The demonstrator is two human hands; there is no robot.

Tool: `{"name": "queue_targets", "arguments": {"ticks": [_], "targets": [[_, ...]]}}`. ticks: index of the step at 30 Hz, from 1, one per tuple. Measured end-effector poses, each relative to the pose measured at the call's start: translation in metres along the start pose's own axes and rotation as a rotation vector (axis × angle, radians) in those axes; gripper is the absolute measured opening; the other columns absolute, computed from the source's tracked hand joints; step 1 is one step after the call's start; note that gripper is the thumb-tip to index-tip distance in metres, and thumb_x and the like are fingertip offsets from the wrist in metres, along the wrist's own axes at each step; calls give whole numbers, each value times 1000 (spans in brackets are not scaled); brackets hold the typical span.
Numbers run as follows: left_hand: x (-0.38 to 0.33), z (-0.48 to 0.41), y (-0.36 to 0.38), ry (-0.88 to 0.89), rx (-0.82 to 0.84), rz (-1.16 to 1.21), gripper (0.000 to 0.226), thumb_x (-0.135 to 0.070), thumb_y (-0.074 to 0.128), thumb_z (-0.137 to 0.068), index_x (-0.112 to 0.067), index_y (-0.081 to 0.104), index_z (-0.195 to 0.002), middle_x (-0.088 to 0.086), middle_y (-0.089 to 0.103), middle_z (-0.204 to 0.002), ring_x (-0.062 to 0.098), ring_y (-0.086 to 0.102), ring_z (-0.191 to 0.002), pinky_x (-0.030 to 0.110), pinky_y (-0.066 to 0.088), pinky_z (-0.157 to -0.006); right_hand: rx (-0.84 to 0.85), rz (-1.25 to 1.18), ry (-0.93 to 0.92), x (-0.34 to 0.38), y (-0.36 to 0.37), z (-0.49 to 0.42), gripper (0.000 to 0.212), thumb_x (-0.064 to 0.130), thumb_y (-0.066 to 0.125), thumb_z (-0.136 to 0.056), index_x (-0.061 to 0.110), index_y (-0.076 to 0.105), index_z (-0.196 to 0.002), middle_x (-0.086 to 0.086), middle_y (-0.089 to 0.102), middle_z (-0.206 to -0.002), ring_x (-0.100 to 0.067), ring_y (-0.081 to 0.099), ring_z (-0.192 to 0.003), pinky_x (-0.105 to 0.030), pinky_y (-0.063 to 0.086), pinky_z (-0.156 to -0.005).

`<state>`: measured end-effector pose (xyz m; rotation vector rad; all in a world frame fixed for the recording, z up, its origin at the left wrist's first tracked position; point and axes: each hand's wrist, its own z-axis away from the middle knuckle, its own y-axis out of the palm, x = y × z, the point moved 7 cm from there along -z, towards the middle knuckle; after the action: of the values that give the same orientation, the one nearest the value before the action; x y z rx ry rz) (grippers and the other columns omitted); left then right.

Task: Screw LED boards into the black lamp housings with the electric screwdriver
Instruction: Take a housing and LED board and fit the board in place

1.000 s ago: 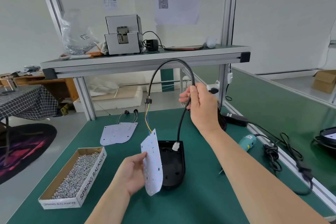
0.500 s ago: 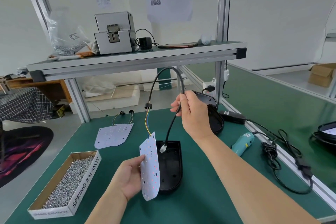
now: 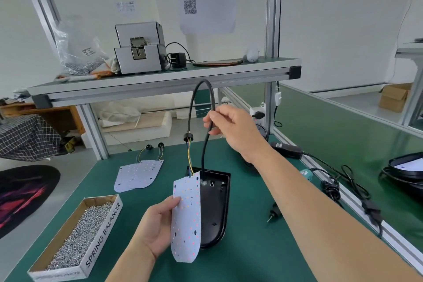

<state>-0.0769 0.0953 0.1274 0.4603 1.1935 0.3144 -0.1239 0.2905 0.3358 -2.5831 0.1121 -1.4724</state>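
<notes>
The work went on at a green-matted bench (image 3: 251,258) in a white-walled room, under an aluminium-framed shelf (image 3: 160,75) that carried a grey screw feeder (image 3: 139,50). On the mat, at the near left, lay an open cardboard box of screws (image 3: 77,236), and beyond it two spare LED boards (image 3: 137,175), overlapping. The left hand (image 3: 155,229) pinched a white LED board (image 3: 186,220) by its left edge, thumb in front and fingers behind, holding it nearly upright. The board stood just beside the left rim of the black lamp housing (image 3: 215,208), which lay open side up on the mat. The right hand (image 3: 233,128), raised above the housing, gripped a black cable (image 3: 206,89) between thumb and curled fingers. The cable rose from the housing, arched over, and dropped to a collar from which coloured wires ran to the board's top edge. The electric screwdriver (image 3: 306,173) lay on the mat to the right, mostly hidden behind the right forearm and in neither hand.
</notes>
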Motion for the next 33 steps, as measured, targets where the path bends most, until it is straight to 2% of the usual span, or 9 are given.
{"name": "queue_targets", "arguments": {"ticks": [5,9,12,15,19,23,27,29,33], "targets": [[-14,10,10,48,41,39,30,-17,64,-80,-4,74,-105,16,72,-97,32,71,-74,39,59,-64,165,422,-129,8,1,6,35,22,63,-99,-4,67,-75,-8,51,-65,-8,43,-60,-26,35,-66],[-29,20,16,76,34,100,32,-19,65,-78,-5,74,-105,15,75,-89,32,72,-66,36,58,-55,262,489,-97,4,2,15,32,33,63,-98,4,75,-91,-4,67,-89,5,51,-69,-13,34,-68],[-41,26,17,103,57,185,35,-20,63,-81,-3,72,-111,17,76,-92,34,74,-69,42,60,-59,228,222,86,-8,-3,19,36,50,51,-100,25,75,-113,6,71,-113,0,62,-102,-25,49,-89],[-49,32,17,139,75,215,41,-22,61,-83,-6,69,-120,15,74,-101,34,74,-77,45,61,-69,158,-359,261,-30,-1,24,45,43,32,-108,26,68,-128,-4,68,-128,-18,61,-112,-30,55,-79],[-50,38,19,155,90,240,38,-22,60,-81,-4,73,-112,16,75,-93,33,74,-70,42,61,-59,365,-663,401,-44,32,44,62,64,25,-101,29,54,-144,-11,60,-141,-26,57,-128,-50,56,-91],[-47,43,17,156,75,242,33,-23,62,-79,-2,78,-99,17,75,-90,34,73,-67,43,61,-60,512,-555,432,-56,62,60,81,77,25,-94,21,55,-144,-15,56,-145,-25,56,-127,-53,45,-106],[-51,49,12,183,55,239,29,-22,62,-78,-1,80,-87,16,75,-79,33,72,-57,38,58,-48,418,-419,479,-64,59,63,90,81,30,-85,13,63,-134,-16,65,-131,-27,63,-114,-33,55,-97],[-54,52,7,191,34,232,29,-22,62,-77,-1,80,-85,16,75,-77,33,71,-56,37,57,-45,393,-133,465,-71,51,64,93,86,23,-83,16,70,-122,-4,73,-114,-21,65,-104,-21,54,-91],[-56,57,-7,203,-1,242,31,-25,62,-77,-1,80,-85,17,75,-78,32,72,-56,37,58,-47,323,383,233,-77,29,59,83,82,14,-90,27,76,-97,14,69,-98,-3,62,-94,-34,46,-94]]}}
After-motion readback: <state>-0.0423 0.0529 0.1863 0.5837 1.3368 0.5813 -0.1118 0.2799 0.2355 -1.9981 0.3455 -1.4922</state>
